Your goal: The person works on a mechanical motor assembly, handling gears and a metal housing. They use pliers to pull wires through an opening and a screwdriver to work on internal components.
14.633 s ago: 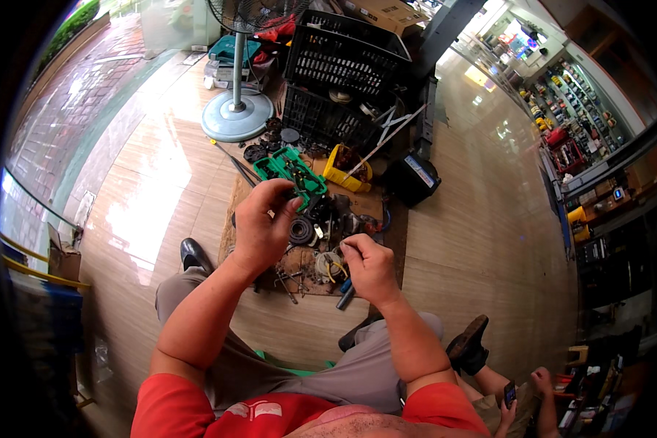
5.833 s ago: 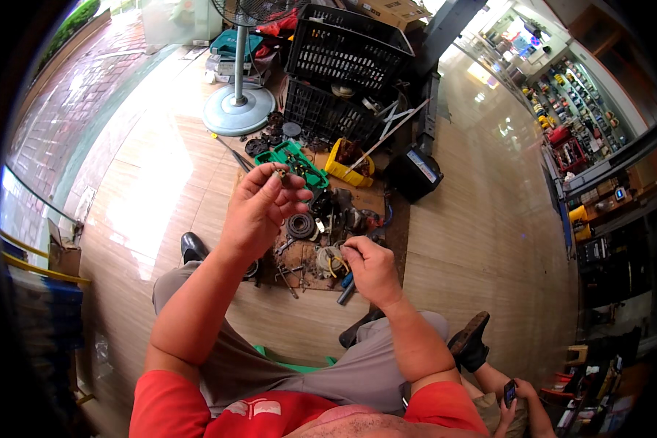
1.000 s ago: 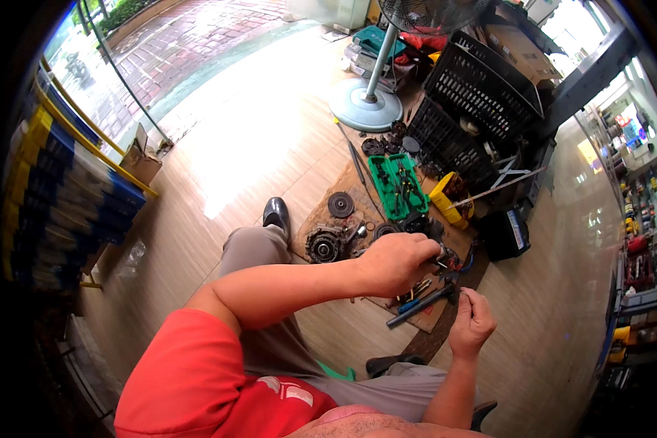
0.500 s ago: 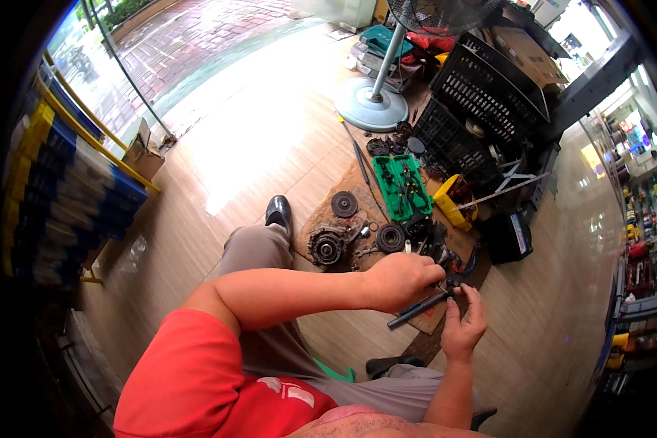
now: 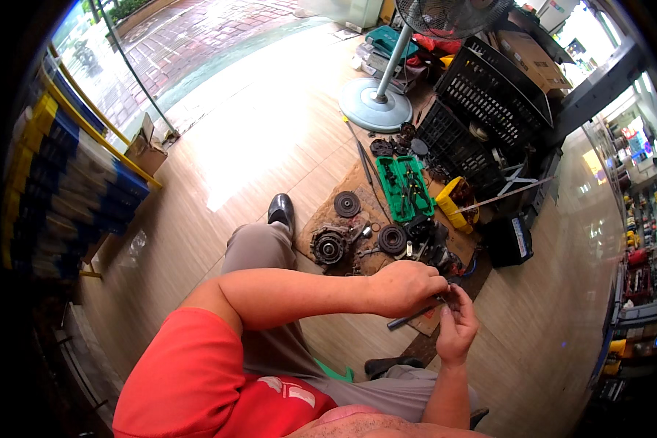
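My left hand (image 5: 407,287) reaches across from the left, its fingers curled and pinched. Just to its right, my right hand (image 5: 457,327) is raised with thumb and fingers closed together. The fingertips of both hands meet around a small dark part (image 5: 445,296), mostly hidden by the fingers and too small to name. Below my left hand shows a dark rod (image 5: 401,321); its far end is covered by the hands. Beyond them on the cardboard lie a dismantled housing with copper-coloured windings (image 5: 328,247), a pulley-like wheel (image 5: 392,239) and a dark disc (image 5: 347,204).
An open green tool case (image 5: 404,188) lies farther off, beside a cut yellow container (image 5: 456,204). Black crates (image 5: 489,95), a standing fan's base (image 5: 376,106) and a black battery-like box (image 5: 510,242) stand to the right. Blue-and-yellow stacked boxes (image 5: 87,168) line the left.
My right hand has moved up and left, closing in against my left hand's fingertips. The dark part between them is now more hidden. The view has shifted slightly.
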Demonstrator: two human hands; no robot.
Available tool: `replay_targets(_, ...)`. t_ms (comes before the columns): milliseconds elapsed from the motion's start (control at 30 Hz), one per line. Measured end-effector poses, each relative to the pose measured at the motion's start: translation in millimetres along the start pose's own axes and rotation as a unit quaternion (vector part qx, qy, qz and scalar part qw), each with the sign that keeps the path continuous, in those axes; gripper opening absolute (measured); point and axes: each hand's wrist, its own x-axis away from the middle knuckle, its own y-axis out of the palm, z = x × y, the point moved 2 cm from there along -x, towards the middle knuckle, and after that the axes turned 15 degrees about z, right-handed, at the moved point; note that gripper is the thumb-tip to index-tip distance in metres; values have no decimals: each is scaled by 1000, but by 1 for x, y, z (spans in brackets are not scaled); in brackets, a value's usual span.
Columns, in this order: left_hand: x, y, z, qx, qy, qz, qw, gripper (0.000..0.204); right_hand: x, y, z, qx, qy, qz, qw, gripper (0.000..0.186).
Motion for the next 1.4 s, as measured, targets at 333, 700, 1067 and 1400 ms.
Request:
replay_targets(333,-1,1,-3,-4,1,6,1000,25,2,1,5,39,14,-19,999,47)
replay_targets(700,1,3,-3,-24,2,-17,1000,21,-5,5,-21,227,-170,34,958,11)
replay_targets(1067,-2,6,-1,-24,9,-17,1000,21,-8,-2,-25,263,-207,23,942,8)
replay_targets(1400,0,10,-5,-9,-7,-83,996,19,-12,-13,-27,277,-206,23,938,8)
